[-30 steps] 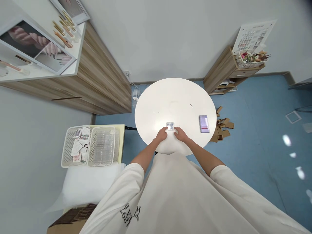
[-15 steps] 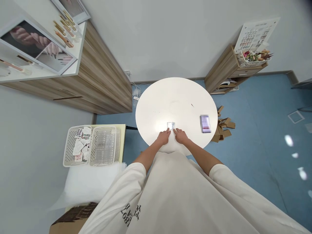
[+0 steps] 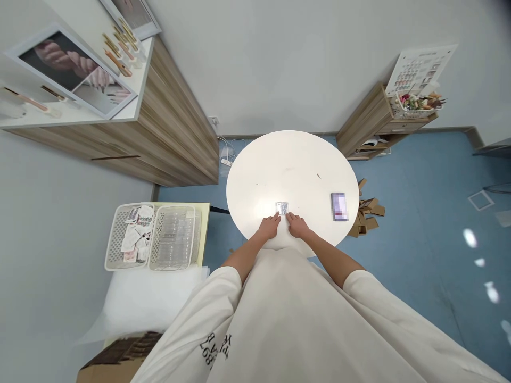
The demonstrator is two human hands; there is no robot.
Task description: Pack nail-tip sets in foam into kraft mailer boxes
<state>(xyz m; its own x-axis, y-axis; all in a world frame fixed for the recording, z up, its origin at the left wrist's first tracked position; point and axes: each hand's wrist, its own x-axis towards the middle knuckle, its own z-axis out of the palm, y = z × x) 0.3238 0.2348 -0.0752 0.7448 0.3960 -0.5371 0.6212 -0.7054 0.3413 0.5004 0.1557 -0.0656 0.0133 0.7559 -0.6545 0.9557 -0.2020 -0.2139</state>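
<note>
On the white round table (image 3: 291, 159), close to its near edge, lies a small clear flat case (image 3: 281, 208) with a silvery, patterned look; its contents are too small to make out. My left hand (image 3: 270, 226) has its fingertips at the near left corner of the case. At the near right corner, the fingers of my right hand (image 3: 297, 225) hold it the same way. Thumbs and case edge partly hide each other. To the right lies a purple packet (image 3: 339, 207), blurred by pixels. A thin dark item (image 3: 319, 176) lies farther back.
Left of me, a white basket of small packets (image 3: 136, 234) stands beside a basket of clear cases (image 3: 173, 236) on a side table. White wrapping sheets (image 3: 139, 303) hang below. Cardboard pieces (image 3: 365, 215) lie on the floor right of the table. Wooden cabinets (image 3: 175, 122) stand behind.
The view has shifted slightly. The case now looks flatter and more silvery, with its patterned surface clearer; both hands stay at its near corners.
</note>
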